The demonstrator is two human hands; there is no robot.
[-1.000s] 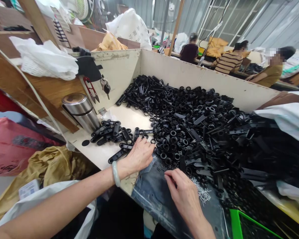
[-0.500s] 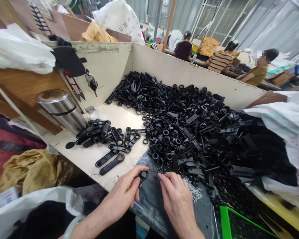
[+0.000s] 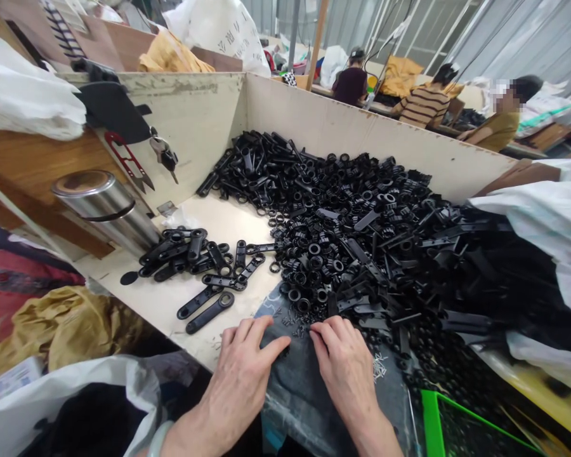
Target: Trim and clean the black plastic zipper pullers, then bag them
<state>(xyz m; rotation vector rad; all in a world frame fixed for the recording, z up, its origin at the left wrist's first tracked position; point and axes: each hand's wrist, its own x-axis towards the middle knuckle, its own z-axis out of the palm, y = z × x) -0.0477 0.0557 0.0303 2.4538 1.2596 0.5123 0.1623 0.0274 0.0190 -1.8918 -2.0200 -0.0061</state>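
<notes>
My left hand (image 3: 247, 365) is turned back-up over the dark mat (image 3: 290, 393), its fingers curled and thumb reaching inward. Only a dark sliver of a black plastic part (image 3: 286, 350) shows beneath the thumb; the hand covers the rest. My right hand (image 3: 345, 358) has thumb and fingertips pinched together beside tiny dark pieces (image 3: 295, 320). Whatever is in that pinch is too small to make out. Silvery pins (image 3: 379, 367) lie partly covered beside the right hand. Left of the hands, black lever-shaped parts (image 3: 210, 312) with ring ends rest on the pale board.
A large heap of black rings and levers (image 3: 314, 247) fills the bin's middle and right. A steel flask (image 3: 107, 209) stands at left, below hanging keys (image 3: 164, 152) and red snips (image 3: 126, 158). A green frame (image 3: 433, 422) is at lower right. Several people sit beyond the panel.
My left hand has rolled over from showing the black part at its fingertips to back-up, now hiding most of it. My right hand stays pinched, shifted slightly, covering more of the silvery pins.
</notes>
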